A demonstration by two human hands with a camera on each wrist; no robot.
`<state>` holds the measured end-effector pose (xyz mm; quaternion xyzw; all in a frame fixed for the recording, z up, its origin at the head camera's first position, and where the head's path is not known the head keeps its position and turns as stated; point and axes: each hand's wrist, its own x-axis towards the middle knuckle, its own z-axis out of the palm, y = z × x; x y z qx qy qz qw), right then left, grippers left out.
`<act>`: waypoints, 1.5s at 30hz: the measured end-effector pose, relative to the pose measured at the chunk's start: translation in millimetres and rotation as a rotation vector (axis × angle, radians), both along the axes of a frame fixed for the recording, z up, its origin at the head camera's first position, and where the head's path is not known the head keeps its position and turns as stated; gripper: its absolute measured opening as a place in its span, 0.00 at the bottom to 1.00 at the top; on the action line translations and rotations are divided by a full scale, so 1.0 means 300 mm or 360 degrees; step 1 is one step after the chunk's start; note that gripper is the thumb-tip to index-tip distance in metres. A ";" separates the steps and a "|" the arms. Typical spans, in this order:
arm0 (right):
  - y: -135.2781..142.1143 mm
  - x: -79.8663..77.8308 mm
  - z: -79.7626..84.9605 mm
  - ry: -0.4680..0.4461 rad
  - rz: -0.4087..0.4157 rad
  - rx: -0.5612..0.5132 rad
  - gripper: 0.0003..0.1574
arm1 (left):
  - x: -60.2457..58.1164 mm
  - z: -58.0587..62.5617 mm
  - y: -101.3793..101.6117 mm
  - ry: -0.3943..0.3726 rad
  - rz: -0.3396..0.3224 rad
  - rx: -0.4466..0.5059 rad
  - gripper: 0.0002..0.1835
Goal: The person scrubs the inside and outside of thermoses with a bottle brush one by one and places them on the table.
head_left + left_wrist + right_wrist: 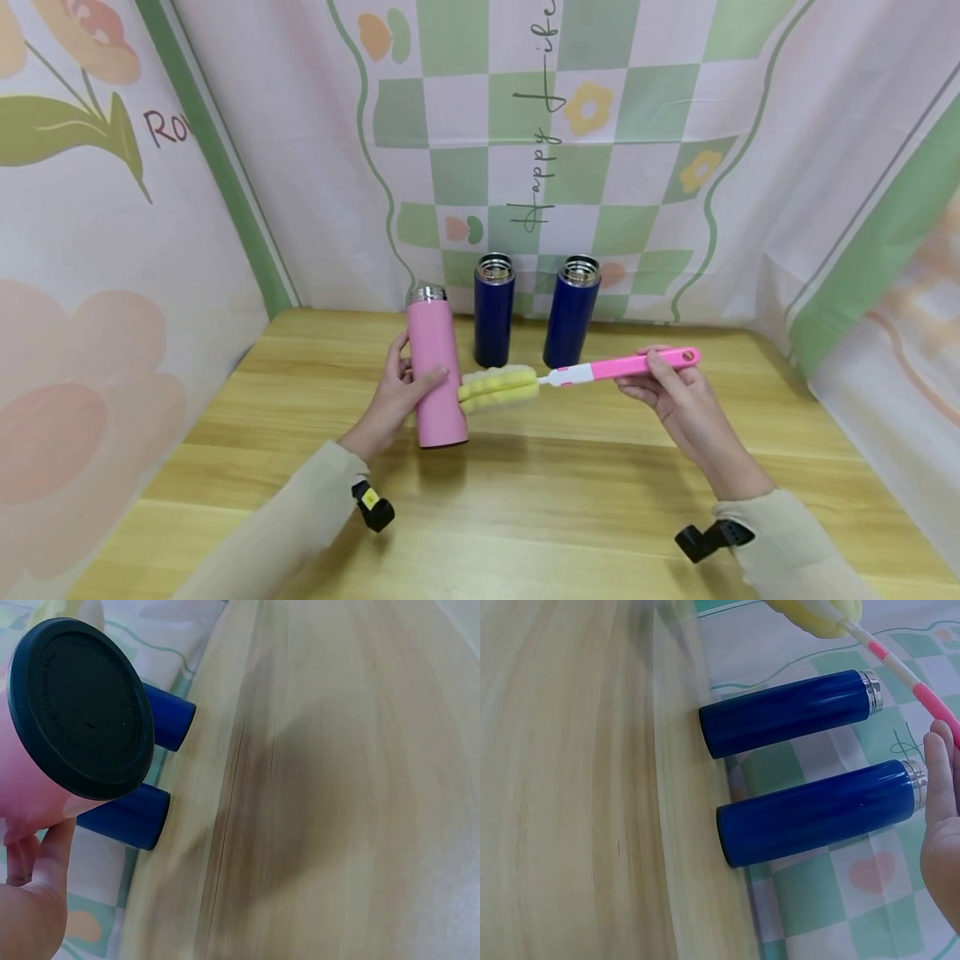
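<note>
Two hands are occupied: your left hand [390,410] grips the pink bottle [437,333], raised above the table [562,508] on the left, while your right hand [678,402] pinches the brush [573,374] by its handle [618,367]. The yellow head [501,389] reaches behind the bottle; contact can't be told. If your left grip loosens, the bottle could drop; swinging the brush far might topple the left blue bottle [492,323] or right blue bottle [572,321].

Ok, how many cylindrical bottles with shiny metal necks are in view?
3: a pink cylindrical bottle in the left hand, a dark-blue cylindrical bottle standing on the wooden table, and a second dark-blue bottle standing to its right.
</note>
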<state>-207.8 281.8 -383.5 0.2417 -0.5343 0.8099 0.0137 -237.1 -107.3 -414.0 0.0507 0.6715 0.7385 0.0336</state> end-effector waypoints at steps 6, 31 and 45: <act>-0.003 -0.003 0.011 0.0013 -0.0044 0.0017 0.16 | 0.004 -0.002 0.003 0.0024 -0.0032 0.0027 0.51; -0.045 -0.023 0.042 0.0020 -0.0257 -0.0205 0.14 | 0.013 -0.003 -0.002 -0.0008 -0.0054 -0.0084 0.51; -0.061 -0.030 0.046 0.0037 -0.0319 -0.0294 0.15 | 0.018 0.004 0.002 -0.0046 -0.0076 -0.0031 0.45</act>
